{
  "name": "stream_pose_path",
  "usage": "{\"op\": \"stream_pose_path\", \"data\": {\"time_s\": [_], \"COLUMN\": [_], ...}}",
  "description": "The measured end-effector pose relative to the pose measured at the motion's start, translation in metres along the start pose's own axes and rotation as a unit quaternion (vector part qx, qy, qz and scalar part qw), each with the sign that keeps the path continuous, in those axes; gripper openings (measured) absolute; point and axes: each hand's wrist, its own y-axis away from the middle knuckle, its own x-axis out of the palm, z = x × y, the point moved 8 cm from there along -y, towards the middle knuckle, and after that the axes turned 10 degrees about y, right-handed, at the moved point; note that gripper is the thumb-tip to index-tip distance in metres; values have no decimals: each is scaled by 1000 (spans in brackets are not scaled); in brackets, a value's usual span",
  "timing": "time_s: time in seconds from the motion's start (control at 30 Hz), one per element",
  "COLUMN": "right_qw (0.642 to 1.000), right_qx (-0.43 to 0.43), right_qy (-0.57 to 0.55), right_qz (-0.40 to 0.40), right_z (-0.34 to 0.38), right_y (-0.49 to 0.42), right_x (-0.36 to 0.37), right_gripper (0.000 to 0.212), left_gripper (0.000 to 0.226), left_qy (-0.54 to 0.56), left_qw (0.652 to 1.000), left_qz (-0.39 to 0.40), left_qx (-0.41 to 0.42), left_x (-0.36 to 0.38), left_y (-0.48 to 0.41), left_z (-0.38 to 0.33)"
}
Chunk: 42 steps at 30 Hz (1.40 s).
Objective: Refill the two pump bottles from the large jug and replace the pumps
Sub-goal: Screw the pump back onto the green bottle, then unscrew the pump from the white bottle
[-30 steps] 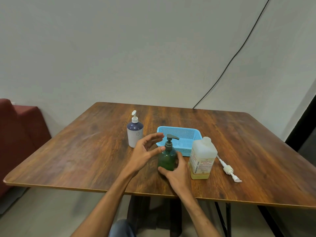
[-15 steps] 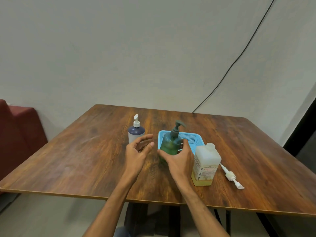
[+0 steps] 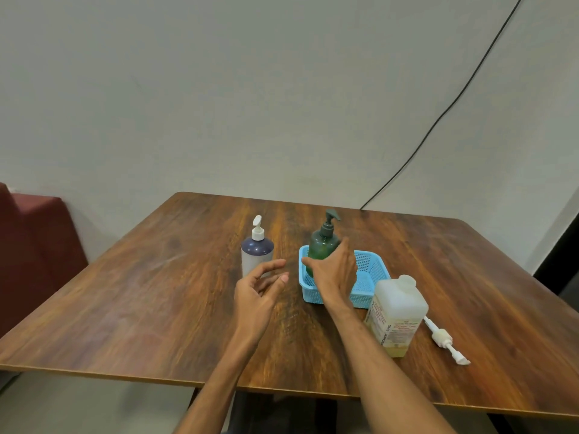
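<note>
**Green bottle gripped in the basket, left hand free**

Nearest, just right of the right forearm, stands the large jug [image 3: 396, 314] with only a shallow yellowish layer at its bottom. A loose white pump [image 3: 445, 338] lies on the table [image 3: 156, 308] on the jug's far side from that arm, probably set aside to leave the jug free for pouring.

The left hand [image 3: 261, 288] hovers over the table with its fingers loosely bent and holds nothing. The white bottle [image 3: 257, 255], pump fitted, stands just beyond its fingertips, so this hand looks placed to take it next.

The right hand [image 3: 333, 274] wraps the lower body of the green bottle [image 3: 322, 242], which is upright with its pump on. The bottle is in the end of the blue basket [image 3: 372, 264] under the hand, and the rest of the basket extends to the hand's right. The low grip likely keeps the bottle from tipping. The hand hides whether its base is resting on the basket floor.

Farthest off, a black cable [image 3: 438, 120] runs down the wall.
</note>
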Motion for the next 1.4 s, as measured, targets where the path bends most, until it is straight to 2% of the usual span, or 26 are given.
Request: {"op": "stream_pose_path", "data": {"time_s": [0.57, 0.83, 1.0, 1.4], "right_qw": [993, 984, 988, 988], "right_qx": [7, 9, -3, -9], "right_qy": [76, 65, 56, 52], "right_qz": [87, 165, 144, 143], "right_z": [-17, -22, -19, -14], "right_y": [-14, -15, -10, -5], "right_x": [35, 36, 33, 24], "right_gripper": [84, 86, 79, 85], "left_gripper": [25, 25, 25, 27], "left_qy": [-9, -20, -25, -30], "left_qw": [1000, 999, 999, 999], "left_qz": [6, 5, 5, -1], "left_qx": [-21, -26, -27, -32], "left_x": [0, 1, 3, -2], "left_y": [-6, -3, -1, 0], "left_z": [14, 16, 17, 16]}}
